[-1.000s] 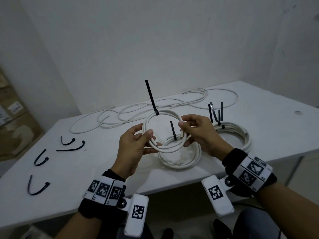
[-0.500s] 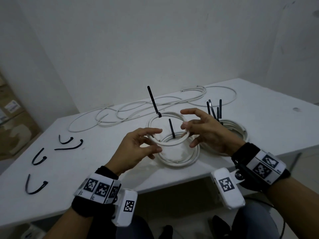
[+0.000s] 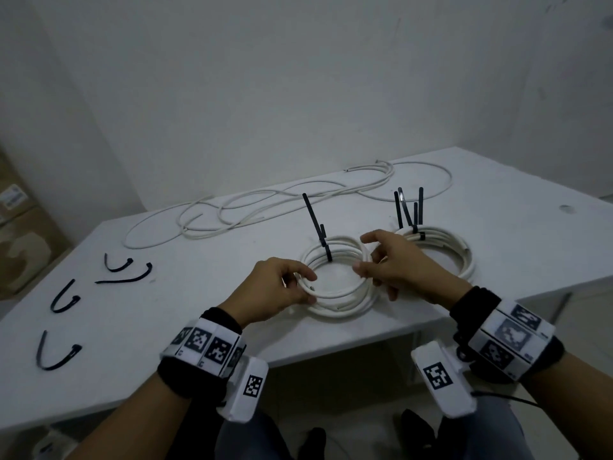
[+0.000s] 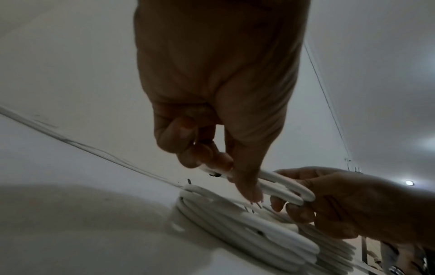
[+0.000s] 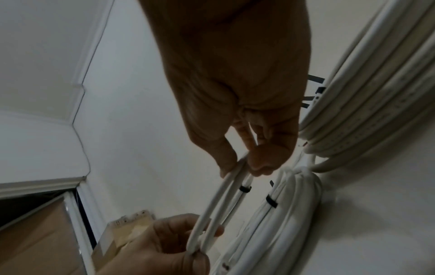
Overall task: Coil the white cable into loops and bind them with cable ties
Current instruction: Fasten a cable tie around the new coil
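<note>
I hold a small white cable coil (image 3: 335, 291) flat between both hands, just above a second bound coil (image 3: 341, 309) that lies on the white table (image 3: 205, 313). My left hand (image 3: 306, 284) pinches its left side, as the left wrist view shows (image 4: 226, 170). On the opposite side my right hand (image 3: 362, 264) pinches the rim between thumb and fingers (image 5: 244, 164). A black cable tie (image 3: 311, 216) binds the held coil at its far side and sticks up. The lower coil (image 5: 282, 214) carries a short black tie (image 5: 271, 201).
A third bound coil (image 3: 444, 247) with several upright black ties (image 3: 409, 207) lies right of my right hand. Loose white cable (image 3: 252, 207) sprawls along the table's back. Several loose black ties (image 3: 127, 265) lie at the left. Cardboard boxes (image 3: 20, 240) stand beyond the left edge.
Both hands have brought the small coil down from a raised, tilted position to lie flat just over the coil on the table. The fingers, spread half a second ago, now pinch it.
</note>
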Demonstrator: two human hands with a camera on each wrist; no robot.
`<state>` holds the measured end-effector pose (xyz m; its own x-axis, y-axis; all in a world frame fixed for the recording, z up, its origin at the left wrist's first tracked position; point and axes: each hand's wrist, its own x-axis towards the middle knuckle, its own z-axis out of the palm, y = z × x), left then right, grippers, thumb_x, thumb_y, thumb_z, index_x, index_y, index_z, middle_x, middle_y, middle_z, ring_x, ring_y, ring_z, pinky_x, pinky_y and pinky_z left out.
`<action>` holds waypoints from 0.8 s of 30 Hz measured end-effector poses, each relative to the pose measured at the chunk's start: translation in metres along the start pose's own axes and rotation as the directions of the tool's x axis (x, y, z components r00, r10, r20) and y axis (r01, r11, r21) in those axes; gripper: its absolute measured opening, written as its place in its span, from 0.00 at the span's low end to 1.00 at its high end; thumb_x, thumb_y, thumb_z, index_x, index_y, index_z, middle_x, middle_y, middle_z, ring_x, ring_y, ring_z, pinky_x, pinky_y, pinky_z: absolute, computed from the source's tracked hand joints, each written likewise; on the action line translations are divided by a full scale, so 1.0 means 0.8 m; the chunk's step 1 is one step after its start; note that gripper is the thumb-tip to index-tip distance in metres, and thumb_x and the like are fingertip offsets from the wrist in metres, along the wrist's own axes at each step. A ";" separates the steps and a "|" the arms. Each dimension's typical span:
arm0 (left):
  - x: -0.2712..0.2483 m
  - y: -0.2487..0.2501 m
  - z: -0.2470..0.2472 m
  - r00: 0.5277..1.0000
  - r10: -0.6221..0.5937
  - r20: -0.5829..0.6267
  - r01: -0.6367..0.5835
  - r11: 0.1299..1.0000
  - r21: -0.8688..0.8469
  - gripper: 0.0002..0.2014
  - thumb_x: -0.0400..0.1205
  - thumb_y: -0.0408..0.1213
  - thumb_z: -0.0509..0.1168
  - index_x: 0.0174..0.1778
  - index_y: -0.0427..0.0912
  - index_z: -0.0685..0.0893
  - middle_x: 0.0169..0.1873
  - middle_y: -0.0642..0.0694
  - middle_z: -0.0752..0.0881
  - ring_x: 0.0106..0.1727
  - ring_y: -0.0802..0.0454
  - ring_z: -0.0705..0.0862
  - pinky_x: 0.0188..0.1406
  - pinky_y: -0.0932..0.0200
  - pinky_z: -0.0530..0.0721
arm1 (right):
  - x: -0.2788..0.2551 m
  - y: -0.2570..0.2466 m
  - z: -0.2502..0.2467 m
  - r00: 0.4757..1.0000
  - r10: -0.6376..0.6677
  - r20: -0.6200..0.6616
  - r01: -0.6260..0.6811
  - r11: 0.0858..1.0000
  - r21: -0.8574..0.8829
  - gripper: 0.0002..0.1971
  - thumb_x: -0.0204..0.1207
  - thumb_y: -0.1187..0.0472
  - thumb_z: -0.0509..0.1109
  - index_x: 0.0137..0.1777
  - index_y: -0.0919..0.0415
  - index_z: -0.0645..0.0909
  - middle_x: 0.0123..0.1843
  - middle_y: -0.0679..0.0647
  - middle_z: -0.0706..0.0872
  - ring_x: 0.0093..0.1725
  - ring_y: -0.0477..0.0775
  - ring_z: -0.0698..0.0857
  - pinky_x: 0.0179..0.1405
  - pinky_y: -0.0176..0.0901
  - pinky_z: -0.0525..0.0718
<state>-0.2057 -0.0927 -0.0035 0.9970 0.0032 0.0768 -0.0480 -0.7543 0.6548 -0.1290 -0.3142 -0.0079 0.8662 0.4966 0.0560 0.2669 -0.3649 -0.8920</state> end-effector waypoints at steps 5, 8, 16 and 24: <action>0.008 -0.003 0.003 0.996 -0.015 0.085 0.010 0.998 0.060 0.14 0.70 0.36 0.80 0.50 0.50 0.89 0.27 0.52 0.80 0.24 0.64 0.75 0.31 0.70 0.75 | 0.000 -0.002 0.007 0.996 0.086 -0.001 -0.083 0.965 -0.247 0.31 0.77 0.56 0.71 0.78 0.60 0.65 0.48 0.55 0.80 0.23 0.50 0.81 0.19 0.40 0.81; 0.007 -0.002 0.001 0.989 -0.029 0.143 0.019 0.997 0.069 0.14 0.70 0.39 0.80 0.50 0.51 0.88 0.28 0.51 0.81 0.26 0.63 0.76 0.32 0.68 0.76 | 0.000 -0.005 0.011 0.995 0.099 -0.020 -0.100 0.935 -0.341 0.26 0.78 0.59 0.68 0.74 0.64 0.69 0.52 0.56 0.80 0.25 0.51 0.81 0.17 0.40 0.83; 0.006 0.001 0.003 0.973 -0.067 0.223 0.037 0.990 0.136 0.24 0.66 0.51 0.81 0.58 0.57 0.85 0.32 0.54 0.81 0.32 0.63 0.76 0.31 0.73 0.72 | 0.000 -0.003 0.023 0.997 0.075 -0.036 -0.082 0.819 -0.567 0.11 0.80 0.56 0.64 0.50 0.64 0.72 0.52 0.58 0.74 0.24 0.52 0.76 0.10 0.36 0.75; 0.014 0.012 -0.030 0.999 -0.035 0.027 0.033 0.997 0.074 0.25 0.63 0.64 0.74 0.51 0.55 0.83 0.24 0.54 0.81 0.21 0.66 0.74 0.28 0.65 0.72 | 0.005 -0.026 0.004 0.995 -0.095 -0.030 0.053 0.759 -0.649 0.26 0.79 0.46 0.66 0.73 0.58 0.70 0.62 0.58 0.79 0.59 0.55 0.79 0.46 0.38 0.70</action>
<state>-0.1962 -0.0841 0.0214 0.9994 0.0117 0.0338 -0.0109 -0.8000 0.5999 -0.1326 -0.3023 0.0098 0.8494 0.5048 0.1540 0.5223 -0.7619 -0.3830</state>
